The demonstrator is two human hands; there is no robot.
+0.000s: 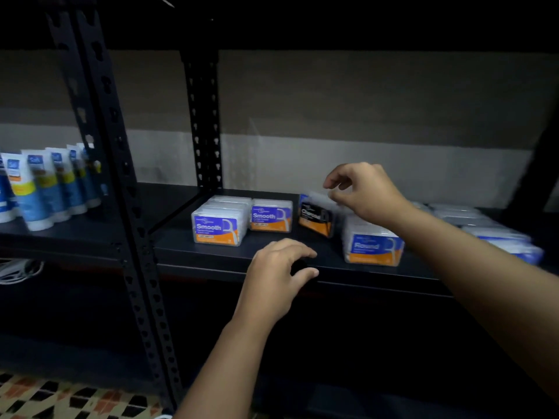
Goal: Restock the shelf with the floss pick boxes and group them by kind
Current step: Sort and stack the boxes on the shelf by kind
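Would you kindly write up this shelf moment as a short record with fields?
setting: dark metal shelf, dim light
left group: two rows of Smooth floss pick boxes, side by side
middle: one black Charcoal floss pick box, tilted
right front: row of Round floss pick boxes
far right: more clear boxes, blurred, kind unreadable
right hand: at the Charcoal box's top; grip unclear
left hand: fingers curled at the shelf's front edge, holding no box
neighbouring bay: blue tubes standing in a row
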